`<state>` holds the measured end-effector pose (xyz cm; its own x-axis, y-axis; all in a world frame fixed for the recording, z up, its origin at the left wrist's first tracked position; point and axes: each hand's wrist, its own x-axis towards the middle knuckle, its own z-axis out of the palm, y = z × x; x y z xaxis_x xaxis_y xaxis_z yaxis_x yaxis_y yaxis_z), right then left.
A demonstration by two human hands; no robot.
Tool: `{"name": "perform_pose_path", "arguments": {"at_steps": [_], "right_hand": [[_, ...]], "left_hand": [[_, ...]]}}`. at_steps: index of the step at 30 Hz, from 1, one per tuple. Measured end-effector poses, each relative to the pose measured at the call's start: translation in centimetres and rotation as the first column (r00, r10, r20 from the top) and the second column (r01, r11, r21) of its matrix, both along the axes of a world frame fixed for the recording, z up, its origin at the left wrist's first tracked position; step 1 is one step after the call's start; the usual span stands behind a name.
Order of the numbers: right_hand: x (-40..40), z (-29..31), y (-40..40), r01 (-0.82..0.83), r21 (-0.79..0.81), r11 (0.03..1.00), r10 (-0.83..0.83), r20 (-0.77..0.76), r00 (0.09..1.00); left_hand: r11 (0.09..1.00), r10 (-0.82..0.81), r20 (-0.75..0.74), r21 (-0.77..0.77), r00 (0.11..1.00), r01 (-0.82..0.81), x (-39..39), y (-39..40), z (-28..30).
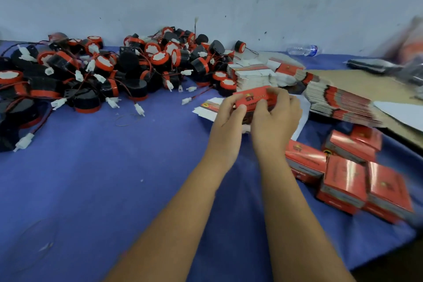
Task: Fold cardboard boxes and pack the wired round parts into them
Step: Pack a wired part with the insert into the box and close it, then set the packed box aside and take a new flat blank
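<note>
Both hands meet just right of the bench's (114, 167) centre, curled around one red box (250, 98): the left hand (229, 117) pinches its near-left edge, the right hand (277, 114) wraps its right end. The heap of wired round parts (114, 68) spreads from nine to twelve o'clock. Flat unfolded boxes (332, 98) fan out at two o'clock, and finished boxes (348, 174) cluster at four o'clock.
</note>
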<state>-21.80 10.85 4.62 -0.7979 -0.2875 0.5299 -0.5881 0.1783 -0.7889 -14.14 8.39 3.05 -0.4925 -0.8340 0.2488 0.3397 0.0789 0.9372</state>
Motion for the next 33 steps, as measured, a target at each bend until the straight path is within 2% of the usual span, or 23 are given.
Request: {"name": "perform_pose_path", "arguments": {"at_steps": [4,7,9,11,13,15,16,19,22,25,28,33], "right_hand": [[-3.4,0.7,2.5,0.163,0.015,0.986,-0.164,0.157,0.974],[-5.0,1.2,3.8,0.184,0.242,0.953,-0.236,0.203,0.950],[-5.1,1.3,4.0,0.190,0.402,0.896,-0.275,0.165,0.947],[-4.3,1.2,3.4,0.204,0.453,0.868,-0.273,0.093,0.958],[-2.6,0.8,2.0,0.204,0.411,0.889,-0.209,-0.033,0.977],[-0.4,0.3,0.2,0.138,0.356,0.924,-0.072,-0.194,0.978],[0.8,0.0,-0.9,0.054,0.350,0.935,0.030,-0.231,0.973],[3.8,-1.1,-4.2,-0.186,0.428,0.884,0.279,-0.166,0.946],[5.8,-2.8,-6.6,-0.109,0.621,0.777,0.254,-0.150,0.955],[6.8,-4.3,-7.4,0.034,0.738,0.674,0.207,-0.233,0.950],[6.0,-4.6,-7.0,0.095,0.717,0.690,0.209,-0.323,0.923],[5.1,-4.3,-6.3,0.089,0.671,0.736,0.252,-0.394,0.884]], "left_hand": [[0.985,-0.171,-0.006,0.010,0.985,0.171,-3.4,1.7,-0.2],[0.951,-0.307,0.073,0.062,0.949,0.303,-4.3,2.4,-0.8],[0.947,-0.320,0.138,0.042,0.937,0.317,-4.3,2.5,-1.4],[0.972,-0.236,0.145,0.036,0.961,0.233,-3.7,2.0,-1.7],[0.997,-0.080,0.094,0.025,0.992,0.078,-2.5,0.9,-1.7],[0.997,0.072,0.046,0.024,0.996,-0.073,-0.7,-0.5,-1.6],[0.990,0.139,0.046,0.027,0.989,-0.141,0.4,-1.2,-1.6],[0.948,0.308,0.109,0.044,0.945,-0.314,3.9,-3.5,-2.2],[0.898,0.418,0.142,0.086,0.897,-0.432,7.2,-5.4,-3.0],[0.883,0.416,0.155,0.167,0.896,-0.439,9.5,-6.9,-3.4],[0.894,0.336,0.151,0.258,0.930,-0.365,10.1,-7.6,-3.4],[0.910,0.318,0.173,0.221,0.932,-0.351,9.8,-7.1,-3.5]]}}
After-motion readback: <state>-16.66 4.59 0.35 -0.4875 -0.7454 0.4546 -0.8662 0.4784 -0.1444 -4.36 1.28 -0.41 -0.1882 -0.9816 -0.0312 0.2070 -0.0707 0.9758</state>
